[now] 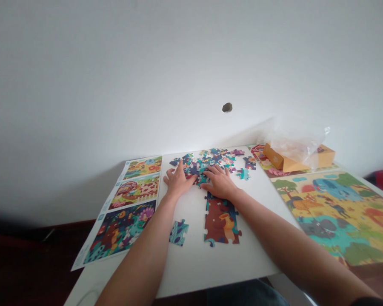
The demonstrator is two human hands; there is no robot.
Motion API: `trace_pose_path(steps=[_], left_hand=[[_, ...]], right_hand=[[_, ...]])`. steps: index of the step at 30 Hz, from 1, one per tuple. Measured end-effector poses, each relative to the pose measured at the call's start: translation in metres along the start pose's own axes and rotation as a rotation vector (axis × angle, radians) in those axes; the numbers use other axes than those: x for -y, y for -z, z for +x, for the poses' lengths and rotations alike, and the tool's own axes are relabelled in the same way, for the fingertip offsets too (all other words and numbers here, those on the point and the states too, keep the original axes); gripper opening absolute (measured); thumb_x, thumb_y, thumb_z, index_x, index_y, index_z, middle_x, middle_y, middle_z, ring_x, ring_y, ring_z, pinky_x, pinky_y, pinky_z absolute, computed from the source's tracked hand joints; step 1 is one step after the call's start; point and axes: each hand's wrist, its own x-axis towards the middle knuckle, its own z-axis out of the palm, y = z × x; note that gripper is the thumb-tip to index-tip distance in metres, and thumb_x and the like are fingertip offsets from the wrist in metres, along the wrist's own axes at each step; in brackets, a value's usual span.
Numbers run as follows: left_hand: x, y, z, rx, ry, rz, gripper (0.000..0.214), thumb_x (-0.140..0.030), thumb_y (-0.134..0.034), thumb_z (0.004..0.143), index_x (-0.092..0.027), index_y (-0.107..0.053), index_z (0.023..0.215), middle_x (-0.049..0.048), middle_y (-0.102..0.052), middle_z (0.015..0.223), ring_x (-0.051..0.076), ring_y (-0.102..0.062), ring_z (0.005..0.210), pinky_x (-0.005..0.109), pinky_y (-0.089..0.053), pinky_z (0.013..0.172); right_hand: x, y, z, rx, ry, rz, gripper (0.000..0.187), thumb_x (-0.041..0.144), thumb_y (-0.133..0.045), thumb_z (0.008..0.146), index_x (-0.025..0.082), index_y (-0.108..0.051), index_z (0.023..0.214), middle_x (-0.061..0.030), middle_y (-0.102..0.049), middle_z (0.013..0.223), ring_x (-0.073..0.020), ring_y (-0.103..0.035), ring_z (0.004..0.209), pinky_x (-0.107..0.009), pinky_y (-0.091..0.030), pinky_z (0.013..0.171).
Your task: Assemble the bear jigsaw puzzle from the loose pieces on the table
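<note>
Puzzle pieces lie heaped near the far edge of the white table, close to the wall. The left hand and right hand sit apart at the heap's near side, fingers spread over it; whether either pinches a piece, I cannot tell. A joined section runs up to the right hand, its knobbed near edge facing a strip of white tabletop. One single piece lies to its left, a gap between. The picture sheet bounds this space leftward, overhanging the table's side; an assembled animal puzzle bounds it rightward.
</note>
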Motion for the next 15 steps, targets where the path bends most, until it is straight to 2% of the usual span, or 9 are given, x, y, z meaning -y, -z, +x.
trace_pose_path(steps=[5, 10, 15], left_hand=[[0.006, -0.001, 0.005, -0.103, 0.080, -0.018, 0.068, -0.035, -0.062, 0.081, -0.029, -0.042, 0.146, 0.0064, -0.060, 0.137, 0.036, -0.042, 0.125, 0.052, -0.036, 0.102], [0.009, -0.002, 0.006, -0.120, 0.048, -0.009, 0.051, -0.035, -0.061, 0.082, -0.030, -0.057, 0.133, 0.0066, -0.064, 0.131, 0.038, -0.046, 0.119, 0.054, -0.039, 0.097], [0.012, -0.002, 0.006, -0.132, 0.074, 0.025, 0.041, -0.036, -0.059, 0.084, -0.030, -0.066, 0.124, 0.0100, -0.064, 0.127, 0.041, -0.046, 0.117, 0.059, -0.040, 0.094]], right_hand=[[0.000, 0.003, 0.000, -0.008, 0.027, -0.003, 0.055, 0.056, -0.050, 0.093, 0.030, -0.051, 0.142, -0.0072, -0.039, 0.155, -0.0358, -0.024, 0.145, -0.069, -0.014, 0.114], [0.005, 0.009, -0.002, 0.112, 0.176, 0.009, 0.050, 0.060, -0.042, 0.096, 0.041, -0.050, 0.142, 0.0001, -0.029, 0.161, -0.0400, -0.018, 0.147, -0.075, -0.009, 0.110], [0.007, 0.009, -0.002, 0.097, 0.119, -0.021, 0.047, 0.062, -0.042, 0.095, 0.040, -0.059, 0.134, -0.0010, -0.031, 0.160, -0.0414, -0.018, 0.147, -0.077, -0.008, 0.109]])
